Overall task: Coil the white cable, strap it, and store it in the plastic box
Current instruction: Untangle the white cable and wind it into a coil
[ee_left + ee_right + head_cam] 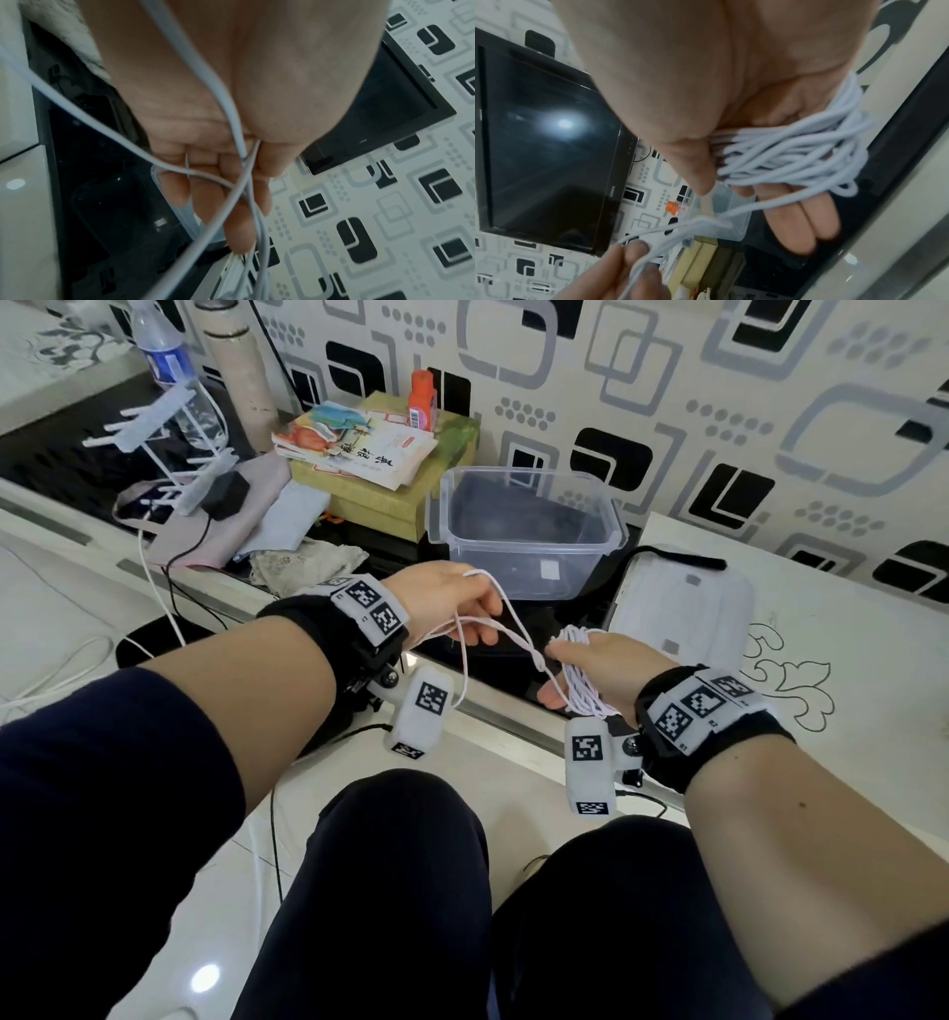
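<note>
The white cable (pixel 585 695) is wound in several turns around the fingers of my right hand (pixel 601 670), a little above the cabinet's front edge. In the right wrist view the thumb presses the coil (pixel 795 146) against straight fingers (pixel 805 221). A loose length runs left to my left hand (pixel 452 603), which pinches it between thumb and fingers; strands cross its palm (pixel 218 182). The clear plastic box (pixel 616 526) stands open and empty just behind both hands. Its lid (pixel 683 613) lies to the right, with a black strap (pixel 683 557) on its far edge.
Books (pixel 359 444) lie on a green box left of the plastic box, with an orange bottle (pixel 422 400) on top. A water bottle (pixel 164 351), a black adapter (pixel 226 492) and cloths crowd the far left. A dark TV screen (pixel 552 132) hangs on the patterned wall. My knees are below.
</note>
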